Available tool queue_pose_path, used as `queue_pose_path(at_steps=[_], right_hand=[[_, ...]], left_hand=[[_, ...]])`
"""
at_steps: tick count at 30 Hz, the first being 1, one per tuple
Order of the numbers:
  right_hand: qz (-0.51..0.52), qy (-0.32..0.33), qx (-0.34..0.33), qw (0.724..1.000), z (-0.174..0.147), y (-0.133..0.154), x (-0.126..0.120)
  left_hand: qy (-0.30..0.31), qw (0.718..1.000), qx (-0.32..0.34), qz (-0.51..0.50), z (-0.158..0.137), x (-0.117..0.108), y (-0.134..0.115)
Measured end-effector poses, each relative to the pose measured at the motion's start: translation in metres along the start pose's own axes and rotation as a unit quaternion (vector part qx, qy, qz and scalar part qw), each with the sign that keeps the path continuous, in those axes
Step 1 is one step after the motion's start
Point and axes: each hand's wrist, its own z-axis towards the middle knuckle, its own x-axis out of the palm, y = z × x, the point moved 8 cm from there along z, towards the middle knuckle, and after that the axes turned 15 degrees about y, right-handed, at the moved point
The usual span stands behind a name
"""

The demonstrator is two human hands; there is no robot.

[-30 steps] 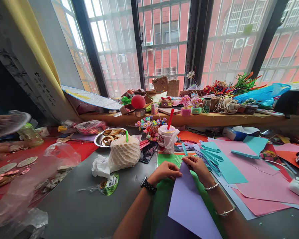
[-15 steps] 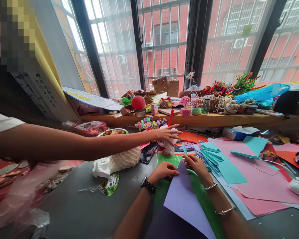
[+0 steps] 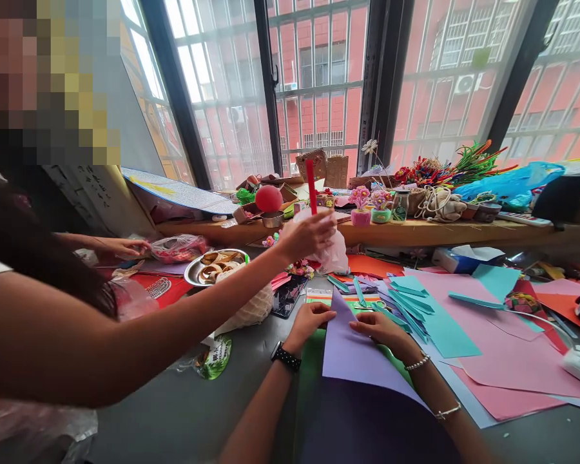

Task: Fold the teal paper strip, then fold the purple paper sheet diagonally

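A sheet of purple paper (image 3: 355,364) is held up in front of me, its narrow top corner pointing away and its lower part curling over a darker side. My left hand (image 3: 309,325), with a black watch at the wrist, pinches the paper's left edge near that corner. On the other edge, my right hand (image 3: 384,330) grips the same sheet between thumb and fingers. Beneath the paper lies a green sheet (image 3: 314,361). Folded teal paper strips (image 3: 408,303) lie just beyond my right hand, with scissors (image 3: 377,305) partly covered near them.
From the left, a co-worker's hand (image 3: 309,235) holds a bagged cup (image 3: 336,251) with a red straw (image 3: 310,187). A phone (image 3: 287,298) and a metal bowl (image 3: 191,274) are left of centre. Pink sheets (image 3: 522,354) cover the right side. Craft items crowd the wooden sill (image 3: 415,237).
The co-worker's hand has closed on the bagged cup and raised it, straw and all. My hands have shifted slightly on the purple paper, which has turned and curls more at the bottom.
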Motion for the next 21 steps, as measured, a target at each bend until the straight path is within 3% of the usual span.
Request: queue_pose_path(at_steps=[4, 14, 21], right_hand=[[0.010, 0.039, 0.009, 0.999, 0.000, -0.001, 0.008], [0.095, -0.116, -0.046, 0.988, -0.007, 0.004, -0.023], [0.100, -0.156, -0.062, 0.981, -0.013, 0.008, -0.031]], left_hand=[[-0.028, 0.999, 0.024, -0.013, -0.004, -0.005, -0.006], [0.050, 0.997, -0.050, 0.040, -0.009, 0.002, -0.005], [0.071, 0.994, -0.058, 0.056, -0.012, -0.002, -0.008]])
